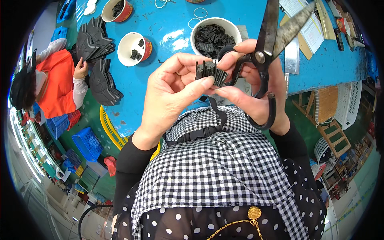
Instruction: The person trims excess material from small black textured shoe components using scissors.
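Both my hands meet in front of me over the near edge of the blue table. Pinched in the fingertips of my left hand [170,86] is a small stack of black ribbed pieces [209,72], its thin prongs standing upright. My right hand [256,98] has the looped black handles of a pair of scissors [260,60] hooked over it, and its thumb and finger also touch the right side of the stack. The scissor blades point up and stand apart, away from the pieces. Just beyond my hands sits a white tub [193,35] filled with similar black pieces.
On the blue table [168,24] stand a tub [125,60] with a few black bits and another red-and-white tub [127,11]. Stacks of black moulded pads [103,84] lie at left, near a person in orange [56,84]. Papers [308,28] lie at the far right.
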Demonstrator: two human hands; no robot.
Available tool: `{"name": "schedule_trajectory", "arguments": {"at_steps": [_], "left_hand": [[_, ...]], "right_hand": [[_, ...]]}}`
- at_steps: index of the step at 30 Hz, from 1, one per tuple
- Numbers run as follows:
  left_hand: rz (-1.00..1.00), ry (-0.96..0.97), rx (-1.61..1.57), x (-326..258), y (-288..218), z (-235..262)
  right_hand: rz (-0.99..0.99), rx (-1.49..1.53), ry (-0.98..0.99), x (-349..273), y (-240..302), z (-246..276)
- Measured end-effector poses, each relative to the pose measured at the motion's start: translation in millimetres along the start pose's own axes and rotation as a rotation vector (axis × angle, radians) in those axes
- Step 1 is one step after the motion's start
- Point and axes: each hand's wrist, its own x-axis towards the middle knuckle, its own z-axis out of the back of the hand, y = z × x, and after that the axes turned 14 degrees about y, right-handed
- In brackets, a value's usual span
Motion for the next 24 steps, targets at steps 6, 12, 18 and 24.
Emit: {"name": "schedule_trajectory", "arguments": {"at_steps": [6, 12, 18, 24], "left_hand": [[0.039, 0.071, -0.138, 0.3, -1.5, 4.3], [0.101, 0.114, -0.32, -6.4, -5.8, 12.1], [0.04, 0.107, -0.195, -12.3, -5.2, 2.9], [0.134, 0.116, -0.081, -15.0, -9.9, 0.9]], "right_hand": [[0.074, -0.052, -0.019, 0.1, -6.4, 1.6], [0.103, 0.086, -0.007, -6.2, -5.1, 5.5], [0.155, 0.101, -0.018, -4.7, -3.6, 6.8], [0.162, -0.011, 0.106, -3.5, 1.4, -6.8]]}}
